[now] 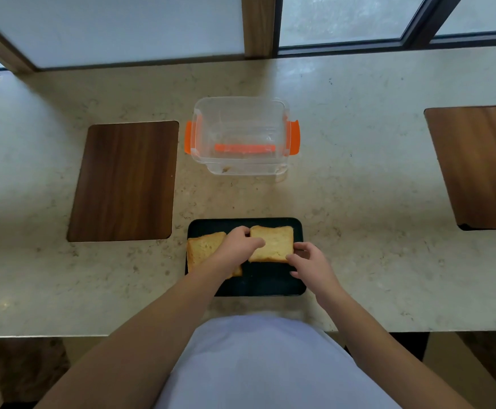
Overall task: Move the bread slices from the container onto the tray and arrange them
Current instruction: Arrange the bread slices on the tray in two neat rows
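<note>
**Kid:** Holding that bread with both hands, why?

**Helper:** So it lands straight. The left hand pinches the left edge of the right bread slice, and the right hand pinches its near right corner. Two grips stop soft bread from bending or tearing.

**Kid:** Where is it?

**Helper:** On the tray, toward the far right part. The other bread slice lies on the tray's left side, partly under the left arm. They sit side by side, so there is room on the near part of the tray.

**Kid:** What is the tray like?

**Helper:** Dark, flat, a rectangle with round corners. The bread is square, pale yellow and looks toasty, with a browner crust.

**Kid:** And the box?

**Helper:** The container stands beyond the tray, well apart. It is clear plastic with orange clips, open on top. I see only crumbs inside, so I think the moving is done and only the tidying is left.
</note>
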Demonstrator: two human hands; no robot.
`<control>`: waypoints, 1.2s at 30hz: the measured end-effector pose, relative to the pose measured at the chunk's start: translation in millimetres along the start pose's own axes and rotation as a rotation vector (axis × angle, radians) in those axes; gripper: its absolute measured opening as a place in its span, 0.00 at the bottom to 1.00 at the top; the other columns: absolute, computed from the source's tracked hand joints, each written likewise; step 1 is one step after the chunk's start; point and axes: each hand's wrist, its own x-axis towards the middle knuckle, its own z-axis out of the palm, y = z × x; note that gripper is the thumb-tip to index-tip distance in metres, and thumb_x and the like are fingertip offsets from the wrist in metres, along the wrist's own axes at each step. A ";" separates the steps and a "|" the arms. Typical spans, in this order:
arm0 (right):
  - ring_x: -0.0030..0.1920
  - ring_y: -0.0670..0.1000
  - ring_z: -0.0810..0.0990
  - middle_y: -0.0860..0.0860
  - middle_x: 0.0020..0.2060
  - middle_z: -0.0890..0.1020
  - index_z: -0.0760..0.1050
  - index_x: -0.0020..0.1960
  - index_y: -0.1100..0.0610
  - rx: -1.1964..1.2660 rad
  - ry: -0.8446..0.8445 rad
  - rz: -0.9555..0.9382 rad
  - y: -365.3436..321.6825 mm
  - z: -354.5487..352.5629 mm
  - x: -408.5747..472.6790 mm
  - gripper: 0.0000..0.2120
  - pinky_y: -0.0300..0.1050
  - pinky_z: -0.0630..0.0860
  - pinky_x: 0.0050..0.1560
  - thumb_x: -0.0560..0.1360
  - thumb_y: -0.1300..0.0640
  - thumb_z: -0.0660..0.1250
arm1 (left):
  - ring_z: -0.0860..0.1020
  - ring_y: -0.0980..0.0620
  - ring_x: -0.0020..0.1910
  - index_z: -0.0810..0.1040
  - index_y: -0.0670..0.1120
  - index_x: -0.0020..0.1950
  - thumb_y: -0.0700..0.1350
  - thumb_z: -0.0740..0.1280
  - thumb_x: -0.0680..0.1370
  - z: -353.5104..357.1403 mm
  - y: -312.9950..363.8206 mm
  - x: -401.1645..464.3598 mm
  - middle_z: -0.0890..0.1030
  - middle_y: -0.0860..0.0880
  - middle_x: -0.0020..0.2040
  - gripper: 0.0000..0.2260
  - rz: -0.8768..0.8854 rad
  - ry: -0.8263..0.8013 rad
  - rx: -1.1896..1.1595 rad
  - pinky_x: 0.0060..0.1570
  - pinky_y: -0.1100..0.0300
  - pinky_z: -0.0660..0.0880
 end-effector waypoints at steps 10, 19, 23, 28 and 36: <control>0.61 0.49 0.76 0.51 0.66 0.78 0.70 0.73 0.56 -0.310 0.094 -0.158 3.3 4.9 9.0 0.25 0.44 0.76 0.56 0.77 0.54 0.67 | 0.71 0.57 0.40 0.76 0.47 0.58 0.49 0.66 0.75 9.5 2.4 0.7 0.73 0.54 0.42 0.12 -0.063 0.068 -0.082 0.53 0.52 0.76; 0.62 0.50 0.75 0.52 0.67 0.75 0.71 0.72 0.55 -0.366 0.090 -0.133 0.2 5.0 13.0 0.26 0.51 0.77 0.60 0.75 0.52 0.67 | 0.76 0.51 0.48 0.75 0.46 0.59 0.49 0.64 0.75 14.8 14.4 -0.8 0.78 0.48 0.50 0.14 -0.051 0.041 -0.116 0.53 0.49 0.78; 0.63 0.51 0.76 0.53 0.68 0.75 0.70 0.73 0.55 -0.348 0.079 -0.111 -0.5 3.1 13.7 0.27 0.54 0.78 0.61 0.75 0.52 0.66 | 0.76 0.48 0.54 0.71 0.43 0.70 0.49 0.64 0.76 16.0 20.0 -3.7 0.78 0.44 0.57 0.23 -0.064 0.043 -0.106 0.57 0.49 0.77; 0.55 0.47 0.74 0.53 0.67 0.75 0.69 0.73 0.55 -0.331 0.087 -0.093 -3.8 4.3 16.6 0.27 0.43 0.72 0.46 0.75 0.52 0.66 | 0.76 0.48 0.53 0.69 0.42 0.73 0.50 0.63 0.76 16.8 24.7 -6.9 0.77 0.48 0.54 0.26 -0.072 0.044 -0.098 0.58 0.48 0.76; 0.51 0.46 0.74 0.53 0.65 0.75 0.71 0.71 0.56 -0.366 0.095 -0.086 -4.7 6.1 17.0 0.25 0.41 0.70 0.41 0.75 0.52 0.66 | 0.76 0.49 0.50 0.75 0.49 0.51 0.48 0.63 0.77 17.0 23.3 -5.3 0.77 0.47 0.54 0.06 -0.036 0.051 -0.084 0.58 0.46 0.77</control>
